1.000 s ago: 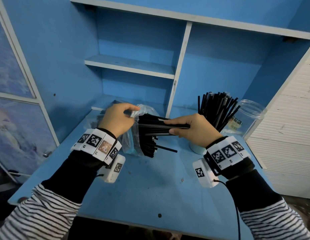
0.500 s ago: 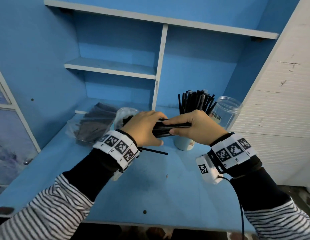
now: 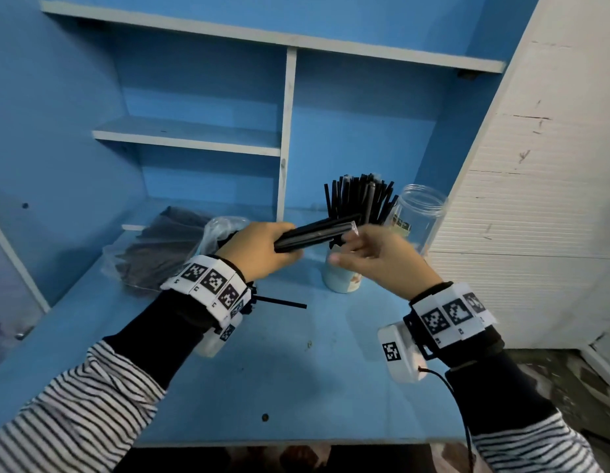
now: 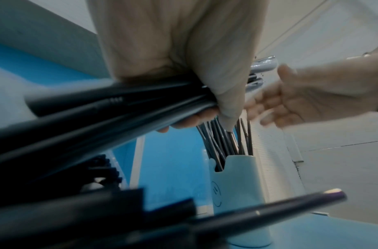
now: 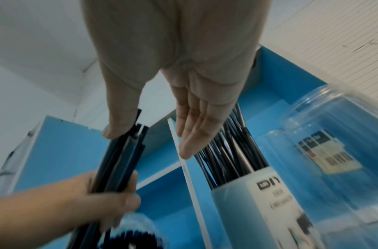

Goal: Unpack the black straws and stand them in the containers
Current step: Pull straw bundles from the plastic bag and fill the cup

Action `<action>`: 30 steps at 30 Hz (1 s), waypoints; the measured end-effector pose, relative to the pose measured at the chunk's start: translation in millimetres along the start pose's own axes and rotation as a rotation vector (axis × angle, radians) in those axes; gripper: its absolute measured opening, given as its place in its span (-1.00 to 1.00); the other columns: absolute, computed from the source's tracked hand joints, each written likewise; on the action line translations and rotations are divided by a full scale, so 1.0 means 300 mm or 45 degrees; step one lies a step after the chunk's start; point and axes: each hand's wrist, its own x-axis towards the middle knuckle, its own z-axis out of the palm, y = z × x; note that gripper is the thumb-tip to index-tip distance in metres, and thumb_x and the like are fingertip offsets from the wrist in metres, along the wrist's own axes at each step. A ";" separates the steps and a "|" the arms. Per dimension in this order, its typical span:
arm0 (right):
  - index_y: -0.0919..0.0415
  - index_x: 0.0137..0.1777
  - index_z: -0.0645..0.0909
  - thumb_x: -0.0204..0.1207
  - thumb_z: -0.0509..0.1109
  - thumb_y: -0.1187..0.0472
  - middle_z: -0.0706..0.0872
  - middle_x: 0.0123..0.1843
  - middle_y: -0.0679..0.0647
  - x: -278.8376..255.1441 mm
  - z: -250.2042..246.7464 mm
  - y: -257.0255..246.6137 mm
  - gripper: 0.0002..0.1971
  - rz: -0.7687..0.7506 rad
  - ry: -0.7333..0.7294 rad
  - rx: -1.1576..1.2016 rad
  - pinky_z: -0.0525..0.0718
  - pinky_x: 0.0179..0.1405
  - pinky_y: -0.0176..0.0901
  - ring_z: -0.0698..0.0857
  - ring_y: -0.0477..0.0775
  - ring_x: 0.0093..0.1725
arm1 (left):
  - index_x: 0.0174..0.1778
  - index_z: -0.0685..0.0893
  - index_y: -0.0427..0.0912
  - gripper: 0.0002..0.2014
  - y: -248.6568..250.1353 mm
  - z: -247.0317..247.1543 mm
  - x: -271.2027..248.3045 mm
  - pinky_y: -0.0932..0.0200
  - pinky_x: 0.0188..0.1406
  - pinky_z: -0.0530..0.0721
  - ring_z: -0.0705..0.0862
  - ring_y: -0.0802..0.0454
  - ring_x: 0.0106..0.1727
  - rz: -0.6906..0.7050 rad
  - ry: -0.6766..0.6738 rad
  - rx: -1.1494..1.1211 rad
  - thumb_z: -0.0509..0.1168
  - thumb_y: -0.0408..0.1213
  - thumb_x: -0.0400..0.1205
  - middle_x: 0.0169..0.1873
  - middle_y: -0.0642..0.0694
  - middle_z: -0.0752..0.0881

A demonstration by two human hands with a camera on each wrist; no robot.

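Note:
My left hand [image 3: 259, 250] grips a bundle of black straws [image 3: 317, 232] and holds it nearly level above the table, its free end pointing right. My right hand [image 3: 375, 250] is open with straight fingers [image 5: 190, 134] just past that end; its thumb [image 5: 119, 124] lies against the straw tips. Behind the hands a pale blue cup [image 3: 341, 274] stands packed with upright black straws [image 3: 360, 196]. An empty clear jar [image 3: 419, 213] stands to its right. In the left wrist view the bundle [image 4: 119, 107] crosses under my left hand's fingers, with the cup [image 4: 232, 182] beyond.
A clear plastic bag of dark straws [image 3: 160, 247] lies at the back left, with an opened bag [image 3: 225, 227] beside it. One loose straw [image 3: 279, 303] lies on the blue table [image 3: 296, 387]. Blue shelves rise behind, and a white panel [image 3: 535, 199] stands on the right.
My left hand left the bag and took hold of the bundle. My right hand let go of the bundle and opened. The bundle moved right, toward the cup.

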 end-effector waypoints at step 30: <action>0.00 0.32 0.61 0.72 0.18 0.08 0.68 0.24 -0.07 0.066 -0.118 -0.224 -0.73 -0.477 0.353 0.151 0.63 0.31 0.06 0.65 -0.10 0.25 | -0.15 0.66 -0.31 -0.84 0.184 0.041 0.061 0.35 -0.06 0.67 0.72 0.16 -0.21 0.080 -0.082 -1.016 0.38 -0.26 0.62 -0.30 -0.06 0.75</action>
